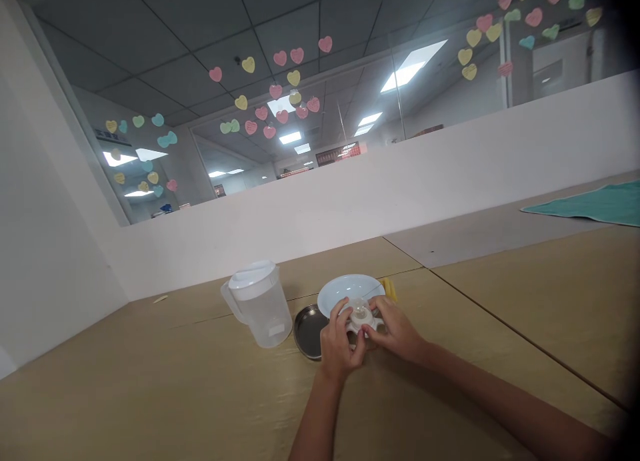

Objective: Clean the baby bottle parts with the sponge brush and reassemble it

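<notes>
Both hands are closed around a baby bottle top (361,314), with a clear dome-shaped teat in a white collar and white handle-like pieces at its sides. My left hand (341,344) grips it from the left, thumb below and fingers along the side. From the right, my right hand (397,328) pinches it between thumb and fingers. Whatever lies under the collar is mostly hidden by the hands. Just behind is a pale blue-white bowl (345,286). A round dark metal dish (306,331) sits beside my left hand, partly covered by it.
A translucent lidded pitcher (267,318) stands left of the metal dish. Something yellow (389,289) lies at the bowl's right side. A teal cloth (595,204) is at the far right of the wooden table (175,394). A low white wall (310,211) with glass above closes off the back.
</notes>
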`<state>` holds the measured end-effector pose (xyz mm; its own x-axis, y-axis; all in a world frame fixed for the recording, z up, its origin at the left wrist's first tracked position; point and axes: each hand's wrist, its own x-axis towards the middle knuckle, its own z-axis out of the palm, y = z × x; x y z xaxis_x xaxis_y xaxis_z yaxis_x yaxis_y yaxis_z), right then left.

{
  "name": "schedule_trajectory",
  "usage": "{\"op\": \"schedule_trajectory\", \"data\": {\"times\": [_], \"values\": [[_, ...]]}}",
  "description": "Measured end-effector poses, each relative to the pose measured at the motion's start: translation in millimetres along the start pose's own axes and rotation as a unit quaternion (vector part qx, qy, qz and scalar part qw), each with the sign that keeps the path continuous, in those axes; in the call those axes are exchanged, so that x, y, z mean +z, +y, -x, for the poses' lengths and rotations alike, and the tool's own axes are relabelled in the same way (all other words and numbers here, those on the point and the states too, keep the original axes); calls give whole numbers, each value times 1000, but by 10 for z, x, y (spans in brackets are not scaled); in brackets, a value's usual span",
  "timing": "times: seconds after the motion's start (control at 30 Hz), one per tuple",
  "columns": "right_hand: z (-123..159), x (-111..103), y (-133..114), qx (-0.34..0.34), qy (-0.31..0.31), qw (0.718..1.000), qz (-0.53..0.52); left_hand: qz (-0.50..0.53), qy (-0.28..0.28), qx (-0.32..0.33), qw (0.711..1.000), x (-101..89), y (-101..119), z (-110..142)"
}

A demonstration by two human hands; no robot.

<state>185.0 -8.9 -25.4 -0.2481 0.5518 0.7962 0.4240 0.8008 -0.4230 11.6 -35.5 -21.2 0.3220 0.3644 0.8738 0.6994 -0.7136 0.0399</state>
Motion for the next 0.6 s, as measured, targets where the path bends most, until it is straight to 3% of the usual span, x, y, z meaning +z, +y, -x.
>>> {"op": "schedule_trajectory", "data": {"times": [0.17, 0.3, 0.4, 0.6], "values": [[-27, -49, -26, -11, -2, 1000, 7, 26, -60, -82, 995, -8, -43, 12], [-34, -60, -16, -19, 4, 1000, 15, 24, -132, -113, 984, 60, -10, 25], [-25, -62, -4, -21, 15, 1000, -11, 30, -153, -145, 977, 127, 35, 29], [-10, -41, 14, 101, -10, 988, -119, 29, -154, -149, 976, 192, 53, 57]]}}
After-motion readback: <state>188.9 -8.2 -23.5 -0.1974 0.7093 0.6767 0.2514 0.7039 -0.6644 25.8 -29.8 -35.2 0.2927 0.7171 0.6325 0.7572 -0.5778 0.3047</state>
